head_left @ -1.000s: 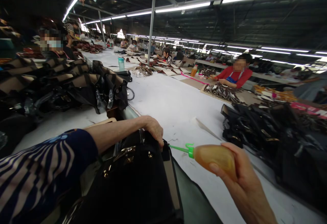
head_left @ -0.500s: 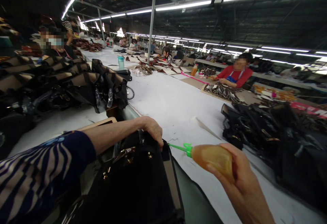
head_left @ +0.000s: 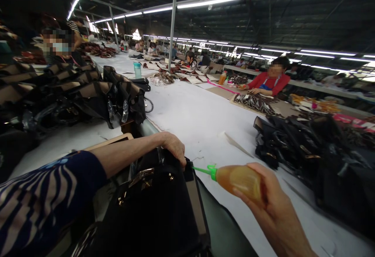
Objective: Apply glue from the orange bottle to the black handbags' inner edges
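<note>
A black handbag [head_left: 164, 210] with gold-coloured fittings and a beige strip along its side lies right in front of me. My left hand [head_left: 175, 149] is closed on its upper edge near the far corner; part of the fingers is hidden behind that edge. In my right hand [head_left: 271, 194] is a squeeze bottle [head_left: 238, 181] of amber liquid, held sideways with fingers and thumb around it. Its thin green nozzle points left, and the tip is at the bag's top corner, close to my left fingertips.
Several black bags [head_left: 88, 93] stand at the left, and more black bags [head_left: 310, 163] are heaped at the right. A turquoise bottle [head_left: 137, 70] stands on the white tabletop [head_left: 187, 108]. Across it, a person in red [head_left: 278, 83] sits beside a pile of dark strips [head_left: 256, 102].
The squeeze bottle and my right hand have shifted slightly left, with the nozzle still at the bag's corner. My left hand keeps its hold. The view has moved a little.
</note>
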### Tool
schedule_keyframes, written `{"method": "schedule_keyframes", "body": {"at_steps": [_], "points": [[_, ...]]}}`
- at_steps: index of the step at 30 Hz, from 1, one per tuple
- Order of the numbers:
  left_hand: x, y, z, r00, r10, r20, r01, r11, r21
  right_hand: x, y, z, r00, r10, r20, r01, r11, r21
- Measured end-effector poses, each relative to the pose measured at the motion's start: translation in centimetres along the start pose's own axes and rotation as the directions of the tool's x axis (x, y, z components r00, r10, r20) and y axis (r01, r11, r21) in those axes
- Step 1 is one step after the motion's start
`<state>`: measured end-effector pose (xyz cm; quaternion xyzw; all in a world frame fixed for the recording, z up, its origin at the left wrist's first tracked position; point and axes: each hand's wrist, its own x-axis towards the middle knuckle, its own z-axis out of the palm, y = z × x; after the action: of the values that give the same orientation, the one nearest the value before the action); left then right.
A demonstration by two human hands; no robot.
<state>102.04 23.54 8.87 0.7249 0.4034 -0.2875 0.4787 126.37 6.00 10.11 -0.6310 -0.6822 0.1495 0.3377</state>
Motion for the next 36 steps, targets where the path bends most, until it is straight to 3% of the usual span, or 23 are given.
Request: {"method": "schedule_keyframes", "body": {"at_steps": [14,36], "points": [[-2.1,1.9,1.0,0.987,0.008,-0.164,0.026,0.978,0.206,-0.1,-0.2,-0.6,0.989,0.039,0.141,-0.034,0.999,-0.040],[-2.1,1.8,1.2,0.971,0.044,-0.236,0.024,0.960,0.279,-2.4,0.3,-0.9,0.985,0.086,0.148,-0.075,0.994,-0.074]]}}
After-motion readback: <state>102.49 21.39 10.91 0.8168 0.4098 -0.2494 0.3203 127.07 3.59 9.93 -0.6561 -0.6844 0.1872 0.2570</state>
